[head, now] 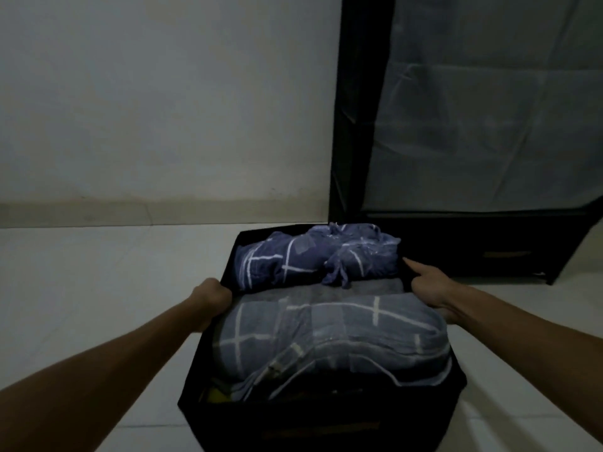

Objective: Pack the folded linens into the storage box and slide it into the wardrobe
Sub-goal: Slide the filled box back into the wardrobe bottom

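Both arms outstretched; left hand (213, 293) curled, right hand (430, 288) clasping (forefinger extended).

A black storage box (208, 399) sits on the pale floor (98, 272), filled with folded linens. A dark blue checked bundle (313, 256) lies at the box's far end, a lighter grey-blue checked one (332, 334) at its near end. The left hand (213, 293) grips the box's left rim; the right hand (430, 288) rests on its right rim, forefinger extended. Beyond the box's far right corner stands the black-framed wardrobe (359, 125).
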